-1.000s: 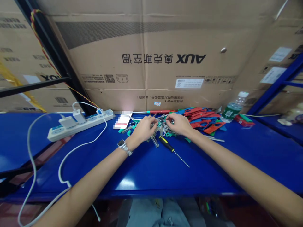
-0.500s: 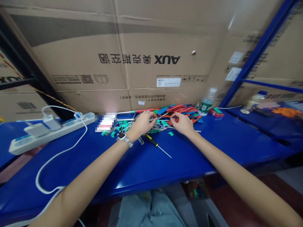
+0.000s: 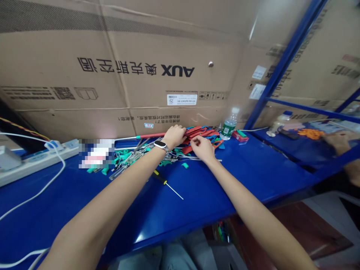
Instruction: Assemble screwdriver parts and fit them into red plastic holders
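Note:
Red and blue flat plastic parts (image 3: 201, 132) lie piled against the cardboard. My left hand (image 3: 174, 137), with a watch on its wrist, reaches to the left edge of this pile; its fingertips are hidden among the parts. Just right of it, my right hand (image 3: 202, 147) has its thumb and forefinger pressed together over the red parts; what they hold, if anything, is too small to make out. Green pieces and metal rods (image 3: 126, 157) are heaped to the left. A black and yellow screwdriver (image 3: 161, 177) lies in front of them on the blue table (image 3: 202, 213).
A water bottle (image 3: 229, 123) and a red box (image 3: 240, 137) stand at right. A white power strip (image 3: 60, 153) with cables is at left. Behind is a cardboard sheet (image 3: 140, 41). Beyond the blue frame, another person's hand (image 3: 339, 142) is near orange parts (image 3: 311, 133).
The view has turned right. My left hand has moved from above the green pieces to the red parts. My right hand stays beside it. Another person's hands have come into view.

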Demonstrator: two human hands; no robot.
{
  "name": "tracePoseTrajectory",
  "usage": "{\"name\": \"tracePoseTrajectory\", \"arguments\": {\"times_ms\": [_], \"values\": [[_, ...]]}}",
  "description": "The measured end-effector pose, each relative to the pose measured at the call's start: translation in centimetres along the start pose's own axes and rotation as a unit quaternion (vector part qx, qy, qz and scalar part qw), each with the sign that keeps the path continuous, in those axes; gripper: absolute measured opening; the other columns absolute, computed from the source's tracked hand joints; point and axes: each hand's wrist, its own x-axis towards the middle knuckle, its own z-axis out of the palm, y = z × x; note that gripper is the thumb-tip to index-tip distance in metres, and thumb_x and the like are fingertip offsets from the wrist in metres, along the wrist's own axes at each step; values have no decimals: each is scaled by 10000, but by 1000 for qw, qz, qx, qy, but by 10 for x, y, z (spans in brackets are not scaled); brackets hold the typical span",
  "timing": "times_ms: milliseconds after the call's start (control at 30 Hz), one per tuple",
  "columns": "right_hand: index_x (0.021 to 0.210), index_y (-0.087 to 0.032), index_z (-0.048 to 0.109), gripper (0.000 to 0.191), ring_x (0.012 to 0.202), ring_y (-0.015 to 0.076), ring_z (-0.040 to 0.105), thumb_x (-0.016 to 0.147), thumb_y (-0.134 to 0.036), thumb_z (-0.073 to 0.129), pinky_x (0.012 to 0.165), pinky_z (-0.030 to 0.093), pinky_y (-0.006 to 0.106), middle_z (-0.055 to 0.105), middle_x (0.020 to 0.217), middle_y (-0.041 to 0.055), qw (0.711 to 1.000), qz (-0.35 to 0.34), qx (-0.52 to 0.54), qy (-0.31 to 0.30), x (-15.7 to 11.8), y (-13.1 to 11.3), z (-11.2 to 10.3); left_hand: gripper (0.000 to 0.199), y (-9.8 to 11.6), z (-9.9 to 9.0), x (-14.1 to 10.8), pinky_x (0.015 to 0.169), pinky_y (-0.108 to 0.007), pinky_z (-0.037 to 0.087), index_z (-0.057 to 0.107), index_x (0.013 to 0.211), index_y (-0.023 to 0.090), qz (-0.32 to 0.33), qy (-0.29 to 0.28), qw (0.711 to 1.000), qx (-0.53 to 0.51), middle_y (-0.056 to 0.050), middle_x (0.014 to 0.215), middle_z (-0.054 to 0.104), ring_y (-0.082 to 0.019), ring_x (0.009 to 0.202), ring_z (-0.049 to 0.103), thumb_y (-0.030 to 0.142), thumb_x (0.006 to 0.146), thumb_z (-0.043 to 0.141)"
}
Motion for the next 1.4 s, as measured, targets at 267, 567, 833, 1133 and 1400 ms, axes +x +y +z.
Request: {"name": "tracePoseTrajectory", "arguments": {"times_ms": [267,567,833,1133,1400], "values": [[907,-268,709,114,885,226,718,894,-303,601,794,524,346,775,899,4,1000,-15,13,-2,-2,4,3,300,-15,-15,-15,900,-351,501,693,1111,88,-2,73,997,-34,-180,1153,671,-273,1058,666,233,1070,434],[1421,-224,565,526,1274,341,559,921,-367,645,958,517,490,579,1416,157,948,-307,-55,65,-21,-18,4,279,-58,-43,-118,632,-286,432,720,1017,169,-48,161,937,-307,-51,804,698,-168,693,591,398,991,565],[1215,-217,712,334,1118,296,646,919,-372,718,957,450,478,757,1187,98,886,-446,-73,-105,-44,-58,31,305,-88,-39,-198,560,-259,470,677,836,180,-149,144,850,-485,-10,641,637,-139,576,582,480,891,657],[1203,-246,748,311,978,232,713,968,-390,605,896,531,380,778,1162,67,909,-342,79,-225,-53,-71,40,224,-99,-39,-236,710,-292,604,743,839,179,-245,143,758,-587,-33,733,725,-143,661,683,400,863,718],[1101,-175,730,378,783,220,677,975,-439,491,745,536,342,739,840,51,940,-223,173,-193,-39,-61,52,191,-92,-32,-230,779,-308,625,722,786,175,-300,144,699,-634,-35,744,734,-132,680,704,301,924,682]]}}
